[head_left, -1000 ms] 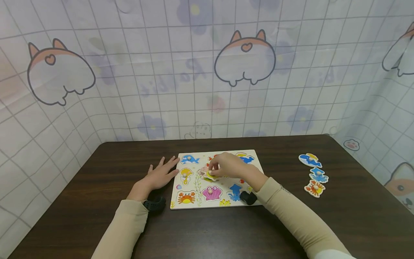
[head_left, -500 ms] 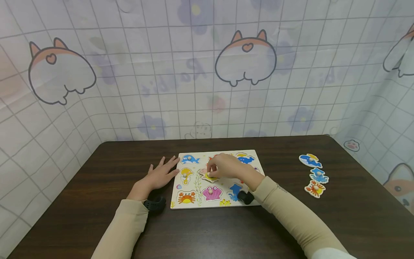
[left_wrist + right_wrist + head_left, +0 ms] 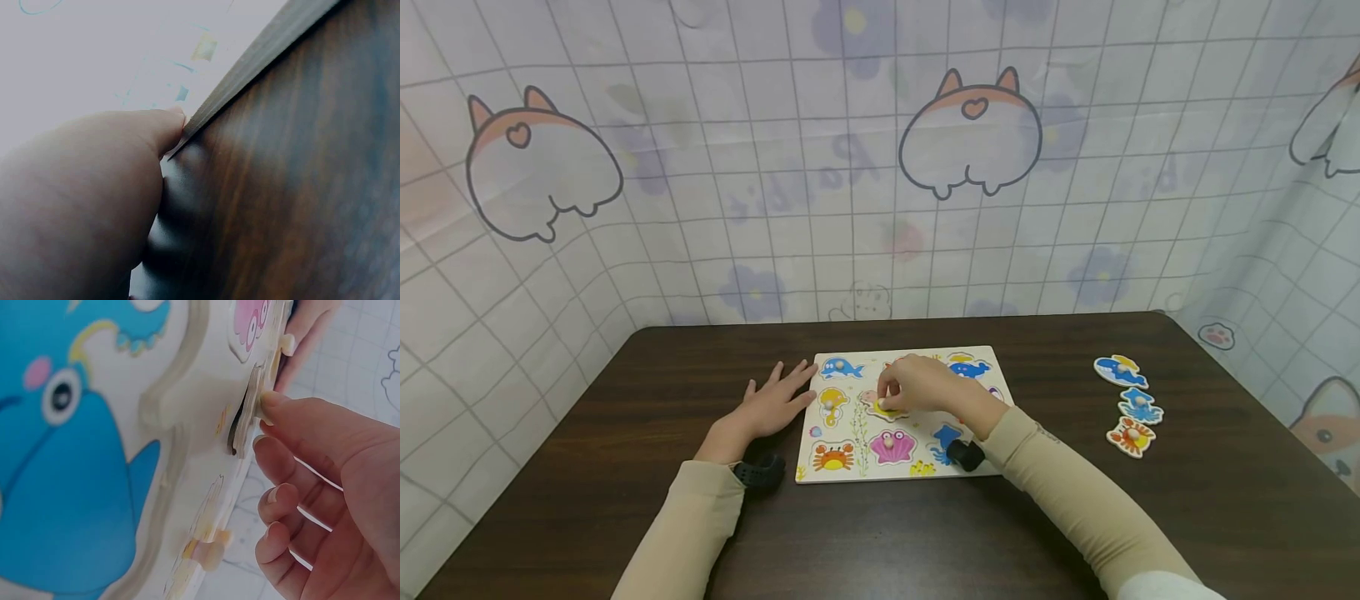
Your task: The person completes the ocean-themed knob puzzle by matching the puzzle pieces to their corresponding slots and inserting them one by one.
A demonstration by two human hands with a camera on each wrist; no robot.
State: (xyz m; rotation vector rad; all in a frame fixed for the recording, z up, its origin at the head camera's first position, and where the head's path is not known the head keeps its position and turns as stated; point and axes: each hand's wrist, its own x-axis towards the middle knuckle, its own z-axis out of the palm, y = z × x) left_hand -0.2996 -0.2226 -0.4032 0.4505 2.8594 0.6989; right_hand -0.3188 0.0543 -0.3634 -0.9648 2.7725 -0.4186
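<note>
A white wooden peg puzzle board (image 3: pixel 917 477) with sea-animal pictures lies on the dark table. My right hand (image 3: pixel 928 387) is over its middle, pinching the knob of a partly yellow puzzle piece (image 3: pixel 889 412). In the right wrist view that puzzle piece (image 3: pixel 248 415) sits slightly tilted and proud of the board; the fingers hide its full shape in the head view. My left hand (image 3: pixel 772 404) rests with spread fingers against the board's left edge. Seen from the left wrist, the thumb (image 3: pixel 165 128) touches that edge.
On the table (image 3: pixel 910 542), right of the board, lie three loose pieces: a blue and yellow whale-like piece (image 3: pixel 1116 372), a blue piece with a knob (image 3: pixel 1138 407) and an orange crab (image 3: pixel 1130 437). A patterned cloth (image 3: pixel 775 167) hangs behind.
My right hand has shifted slightly left with the yellow piece, which now lies lower and flatter against the board. My left hand and the loose pieces stay where they were.
</note>
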